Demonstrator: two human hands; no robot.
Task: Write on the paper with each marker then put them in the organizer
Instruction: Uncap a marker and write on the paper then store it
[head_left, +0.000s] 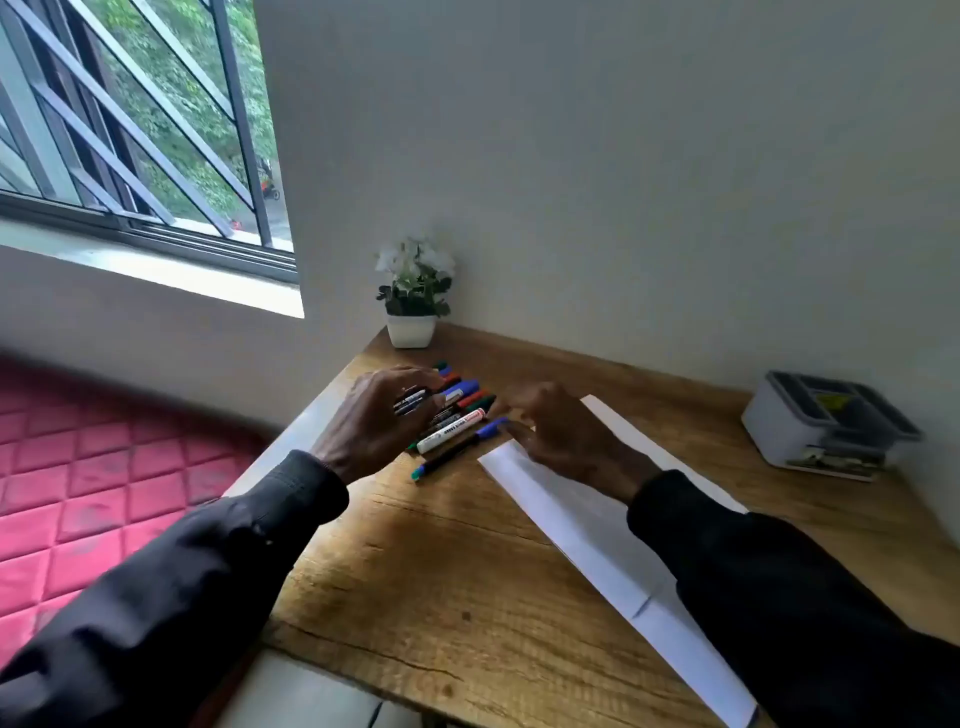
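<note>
Several markers (457, 410) lie in a loose pile on the wooden desk (415, 571), left of a white sheet of paper (566, 525). A white-barrelled marker (451, 431) and a black one with a blue cap (457, 450) lie at the near side of the pile. My left hand (371, 426) is over the pile and curls around a black marker (410, 402). My right hand (561, 431) rests over the paper's far end, fingers loosely bent, fingertips close to the blue cap. The grey organizer (831, 426) stands at the far right by the wall.
A small white pot of white flowers (413, 306) stands in the desk's back corner. The wall runs behind the desk, with a barred window (130, 130) to the left. A red quilted surface (104, 467) lies beyond the desk's left edge.
</note>
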